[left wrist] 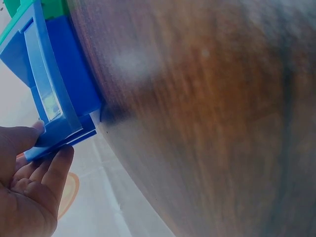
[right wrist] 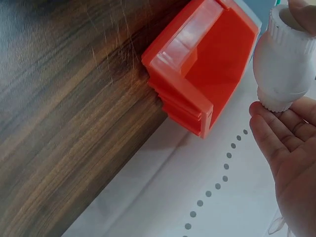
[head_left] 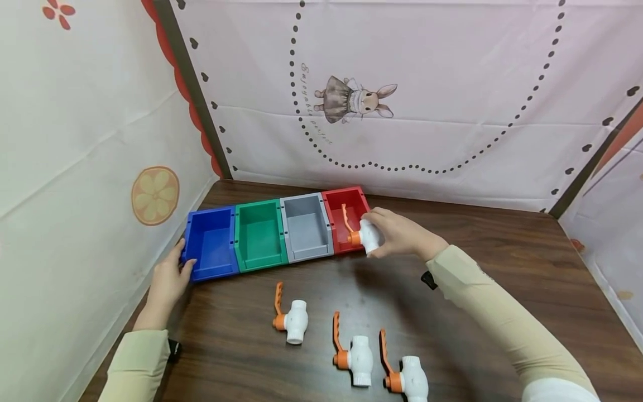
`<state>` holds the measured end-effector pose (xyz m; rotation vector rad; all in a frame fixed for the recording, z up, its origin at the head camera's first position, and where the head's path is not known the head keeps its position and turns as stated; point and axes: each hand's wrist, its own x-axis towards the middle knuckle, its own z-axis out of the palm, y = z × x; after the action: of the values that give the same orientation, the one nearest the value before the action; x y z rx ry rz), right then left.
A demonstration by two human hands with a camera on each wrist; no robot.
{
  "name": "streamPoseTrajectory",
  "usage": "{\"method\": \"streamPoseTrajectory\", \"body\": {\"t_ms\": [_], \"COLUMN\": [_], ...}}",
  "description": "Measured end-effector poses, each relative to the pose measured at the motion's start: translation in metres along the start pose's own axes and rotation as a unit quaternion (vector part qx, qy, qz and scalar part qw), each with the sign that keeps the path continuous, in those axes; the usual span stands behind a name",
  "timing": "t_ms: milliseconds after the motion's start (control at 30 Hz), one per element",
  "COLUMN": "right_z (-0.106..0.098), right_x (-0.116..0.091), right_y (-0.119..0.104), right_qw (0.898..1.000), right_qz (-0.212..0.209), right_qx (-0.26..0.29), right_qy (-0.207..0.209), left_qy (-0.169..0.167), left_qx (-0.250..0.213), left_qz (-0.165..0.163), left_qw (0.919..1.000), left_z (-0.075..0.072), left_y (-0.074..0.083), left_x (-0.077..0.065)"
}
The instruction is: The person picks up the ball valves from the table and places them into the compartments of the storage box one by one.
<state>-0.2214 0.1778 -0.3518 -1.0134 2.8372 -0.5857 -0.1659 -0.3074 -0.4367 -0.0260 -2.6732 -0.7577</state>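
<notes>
My right hand grips a white ball valve with an orange lever, held over the red bin. In the right wrist view the valve's white body sits between thumb and fingertips, beside the red bin. At the far left, my left hand pinches the outer wall of the blue bin. The left wrist view has the thumb on the rim of the blue bin and the fingers against its outside.
Between them stand a green bin and a grey bin, joined in a row. Nearer me on the wooden table lie more valves: one at left, one mid-front, one at right. A patterned cloth hangs behind.
</notes>
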Motion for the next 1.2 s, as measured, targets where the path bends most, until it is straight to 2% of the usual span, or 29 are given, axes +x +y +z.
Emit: {"method": "streamPoseTrajectory", "body": {"t_ms": [200, 500, 867, 1200], "right_z": [0.002, 0.002, 0.004, 0.014], "right_x": [0.005, 0.015, 0.031, 0.043], "right_y": [0.008, 0.017, 0.024, 0.033], "right_qw": [1.0, 1.0, 1.0, 0.999], "right_qz": [-0.017, -0.02, -0.006, 0.021], "right_qx": [0.0, -0.014, -0.02, -0.028], "right_qy": [0.014, 0.015, 0.008, -0.016], "left_qy": [-0.002, 0.007, 0.019, 0.015], "left_qx": [-0.004, -0.009, -0.011, -0.008], "left_qz": [0.002, 0.009, 0.011, 0.009], "left_qw": [1.0, 0.9999, 0.9997, 0.9998], "left_z": [0.0, 0.0, -0.001, 0.001], "left_y": [0.0, 0.001, 0.001, -0.001], "left_x": [0.002, 0.004, 0.003, 0.001]}}
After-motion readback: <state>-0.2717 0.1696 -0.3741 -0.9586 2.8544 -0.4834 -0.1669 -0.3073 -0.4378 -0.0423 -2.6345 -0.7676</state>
